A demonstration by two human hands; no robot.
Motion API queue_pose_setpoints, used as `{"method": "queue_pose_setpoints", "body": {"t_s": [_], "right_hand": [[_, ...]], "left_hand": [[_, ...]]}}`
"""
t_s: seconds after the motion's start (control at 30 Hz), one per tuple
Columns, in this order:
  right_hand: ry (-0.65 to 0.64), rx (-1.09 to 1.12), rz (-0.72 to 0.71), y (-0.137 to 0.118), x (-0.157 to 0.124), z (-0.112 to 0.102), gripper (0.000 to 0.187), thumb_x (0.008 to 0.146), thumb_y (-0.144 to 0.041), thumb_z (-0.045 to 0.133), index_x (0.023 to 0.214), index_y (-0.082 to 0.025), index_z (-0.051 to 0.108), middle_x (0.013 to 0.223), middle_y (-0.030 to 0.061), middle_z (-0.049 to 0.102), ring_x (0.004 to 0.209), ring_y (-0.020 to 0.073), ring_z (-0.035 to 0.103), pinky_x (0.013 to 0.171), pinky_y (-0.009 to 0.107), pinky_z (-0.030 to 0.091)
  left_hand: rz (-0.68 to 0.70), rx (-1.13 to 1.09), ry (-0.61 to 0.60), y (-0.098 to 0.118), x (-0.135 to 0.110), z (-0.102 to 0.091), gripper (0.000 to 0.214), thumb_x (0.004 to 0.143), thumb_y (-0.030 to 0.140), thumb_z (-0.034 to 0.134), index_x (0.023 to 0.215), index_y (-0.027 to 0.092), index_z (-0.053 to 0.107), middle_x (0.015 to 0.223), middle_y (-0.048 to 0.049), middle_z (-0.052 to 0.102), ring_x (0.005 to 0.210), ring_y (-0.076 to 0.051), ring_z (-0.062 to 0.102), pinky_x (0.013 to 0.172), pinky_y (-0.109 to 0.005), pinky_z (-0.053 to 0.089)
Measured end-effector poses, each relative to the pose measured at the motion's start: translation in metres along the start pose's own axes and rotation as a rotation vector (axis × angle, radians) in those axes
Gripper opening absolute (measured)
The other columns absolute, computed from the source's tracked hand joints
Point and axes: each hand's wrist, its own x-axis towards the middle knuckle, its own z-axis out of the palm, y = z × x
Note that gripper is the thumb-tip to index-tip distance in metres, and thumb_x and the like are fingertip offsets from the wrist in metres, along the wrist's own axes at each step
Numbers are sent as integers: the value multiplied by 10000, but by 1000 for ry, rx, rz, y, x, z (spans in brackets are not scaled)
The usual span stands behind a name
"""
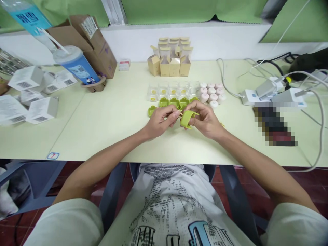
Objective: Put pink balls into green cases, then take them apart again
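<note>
My right hand (207, 120) grips a curved lime-green plastic piece (185, 119) by its far and right sides. My left hand (159, 122) is closed in a pinch beside it; a thin, pale-yellow strip or cord (181, 115) shows between its fingertips and the green piece. Just beyond both hands lie several small green plastic parts (174, 102) in rows, partly covered by my fingers. Behind these stand clear plastic cases (173, 91) with yellow marks. Pale pink round pieces (211, 91) are grouped to their right. Some small yellow bits (222, 125) peek out beside my right wrist.
Open yellowish small cartons (170, 66) stand by the wall. To the left are white boxes (42, 109), a blue drink cup (80, 66) and a brown cardboard box (102, 51). Power strips (258, 95) with cables and a blurred-out dark object (275, 126) lie to the right.
</note>
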Motion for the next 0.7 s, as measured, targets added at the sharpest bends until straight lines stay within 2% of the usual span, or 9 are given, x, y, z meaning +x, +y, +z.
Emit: {"method": "queue_pose_setpoints", "body": {"t_s": [0.17,0.37,0.6,0.7], "right_hand": [[59,-4,-16,-2,-1,1,311,905,-322,958,1103,-231,736,965,2,793,768,139,758,679,264,655],[63,-6,-4,-2,-1,1,355,885,-366,976,1108,-220,743,970,10,801,780,140,768,705,269,670],[88,30,18,-5,-2,3,292,886,-361,977,1079,-258,783,936,-4,806,753,144,763,668,276,678],[113,25,-7,-5,-2,4,296,903,-365,961,1153,-294,818,1028,9,833,798,166,788,658,302,699]], "left_hand": [[-29,-10,27,-2,1,-1,483,1131,569,599,795,222,592,628,26,613,557,-111,561,561,-285,439],[-26,-49,34,-5,-2,-1,447,1142,522,600,813,219,597,648,26,628,563,-100,587,564,-262,458],[-61,-76,16,-2,-1,2,408,1152,518,584,874,224,634,696,15,640,599,-108,610,587,-269,491],[-91,-91,25,-9,-2,-1,365,1142,526,602,941,227,663,747,14,632,606,-106,607,587,-265,508]]}}
